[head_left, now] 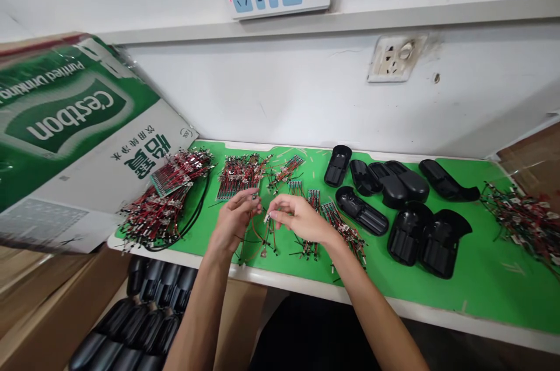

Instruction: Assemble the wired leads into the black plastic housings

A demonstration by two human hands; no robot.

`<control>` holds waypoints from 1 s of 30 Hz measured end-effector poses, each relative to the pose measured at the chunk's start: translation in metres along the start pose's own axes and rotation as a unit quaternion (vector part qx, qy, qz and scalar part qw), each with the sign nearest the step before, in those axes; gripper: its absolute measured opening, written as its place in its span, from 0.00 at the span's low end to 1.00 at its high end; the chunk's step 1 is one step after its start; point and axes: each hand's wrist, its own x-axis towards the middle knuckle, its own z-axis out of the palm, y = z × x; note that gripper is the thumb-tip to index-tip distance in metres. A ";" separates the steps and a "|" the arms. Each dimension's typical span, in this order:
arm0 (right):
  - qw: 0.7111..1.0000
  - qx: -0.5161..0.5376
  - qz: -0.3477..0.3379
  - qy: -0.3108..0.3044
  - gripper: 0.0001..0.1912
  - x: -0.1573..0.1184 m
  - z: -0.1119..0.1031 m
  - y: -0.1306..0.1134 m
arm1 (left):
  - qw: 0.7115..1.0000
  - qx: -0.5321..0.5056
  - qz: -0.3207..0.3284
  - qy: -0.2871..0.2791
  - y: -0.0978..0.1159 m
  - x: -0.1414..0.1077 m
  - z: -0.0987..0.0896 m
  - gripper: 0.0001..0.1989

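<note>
My left hand [236, 218] is closed in a pinch on a small wired circuit board [255, 196], mostly covered by the fingertips. Close beside it, my right hand [300, 218] pinches a small whitish wire connector [266, 219]. Red and black wires [263, 242] hang below both hands over the green mat. Just behind the hands lies a bundle of wired circuit boards [240, 175], with a smaller bundle [287, 168] to its right. More wired board strips [345, 230] lie under and beside my right forearm.
Black plastic shells [362, 210] are spread over the right half of the green mat [490, 295]. Wire heaps lie at the left [160, 213] and far right [525, 222]. A printed carton [87, 120] leans at the left; a box of black shells [135, 324] stands below.
</note>
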 end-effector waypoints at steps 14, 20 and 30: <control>0.984 -0.134 0.038 0.107 0.03 0.003 0.004 0.005 | 0.997 0.070 0.034 0.018 0.012 0.000 -0.026 0.24; 0.914 -0.347 0.059 0.201 0.12 -0.003 0.011 -0.009 | 0.836 0.414 0.313 0.176 0.028 -0.027 -0.017 0.13; 0.769 -0.633 -0.029 0.087 0.35 -0.067 -0.111 -0.054 | 0.789 0.421 0.447 0.001 -0.003 -0.078 0.064 0.09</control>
